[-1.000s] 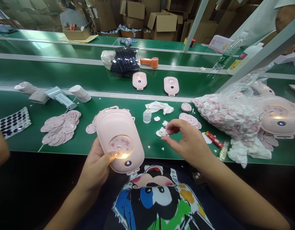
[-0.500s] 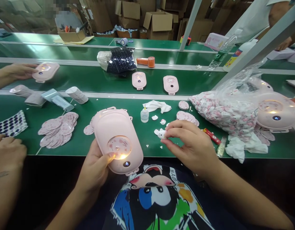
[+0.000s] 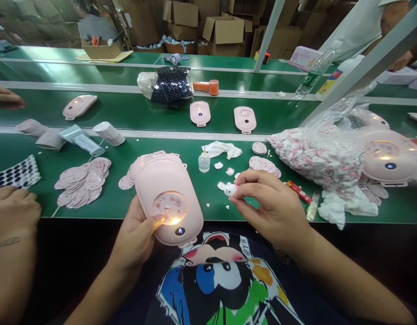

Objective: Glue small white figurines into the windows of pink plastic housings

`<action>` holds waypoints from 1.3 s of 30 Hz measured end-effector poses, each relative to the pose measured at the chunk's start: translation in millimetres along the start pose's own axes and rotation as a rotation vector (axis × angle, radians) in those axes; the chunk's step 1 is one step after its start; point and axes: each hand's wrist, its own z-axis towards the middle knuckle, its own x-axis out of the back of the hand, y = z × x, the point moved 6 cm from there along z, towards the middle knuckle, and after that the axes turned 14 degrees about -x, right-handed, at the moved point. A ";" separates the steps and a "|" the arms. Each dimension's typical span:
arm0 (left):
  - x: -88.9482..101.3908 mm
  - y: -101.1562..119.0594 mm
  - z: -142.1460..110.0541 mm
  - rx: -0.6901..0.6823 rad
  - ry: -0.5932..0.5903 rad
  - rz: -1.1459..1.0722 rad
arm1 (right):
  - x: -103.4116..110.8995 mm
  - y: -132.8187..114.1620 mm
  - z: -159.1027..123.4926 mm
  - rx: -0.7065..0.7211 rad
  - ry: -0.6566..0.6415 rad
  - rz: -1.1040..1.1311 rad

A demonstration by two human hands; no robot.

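Note:
My left hand (image 3: 138,234) grips a pink rounded plastic device (image 3: 166,180) by its lower left side, thumb on its lit round window. A small dark display glows below that window. Between the thumb and fingertips of my right hand (image 3: 265,205) is a small white cat-face charm (image 3: 227,188), held just right of the device and apart from it. Near it on the green bench lie other small charms (image 3: 230,171), a squat clear bottle with a needle tip (image 3: 204,161), a crumpled white tissue (image 3: 222,149) and a stack of round printed discs (image 3: 262,166).
A clear bag of many charms (image 3: 303,151) and another lit pink device (image 3: 384,155) stand at right. Pink devices (image 3: 200,113) lie on the belt beyond. Printed discs (image 3: 82,180) are piled left, beside a co-worker's hand (image 3: 13,210). A slanted metal post (image 3: 364,74) crosses the right.
At far left, a co-worker's hand has let go of a pink device and drawn back left. Devices on the belt have shifted slightly right. My hands stay nearly still.

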 end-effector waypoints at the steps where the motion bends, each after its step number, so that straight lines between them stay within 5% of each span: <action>1: -2.1 0.0 -1.2 -0.005 -0.017 -0.009 | -0.9 -2.6 -1.0 -0.001 -0.009 0.011; 8: -37.9 -11.2 -19.9 0.073 -0.328 -0.100 | -35.1 -27.1 -10.5 0.064 -0.192 -0.005; 12: -50.8 -10.2 -26.6 0.043 -0.434 -0.133 | -44.7 -31.2 -14.1 0.120 -0.152 -0.163; 31: -54.1 -15.0 -27.6 0.075 -0.464 -0.100 | -36.3 -24.1 -12.7 0.026 -0.160 -0.169; 39: -62.5 -5.0 -24.7 -0.013 -0.437 -0.102 | -29.2 -27.2 -15.7 0.058 -0.128 -0.124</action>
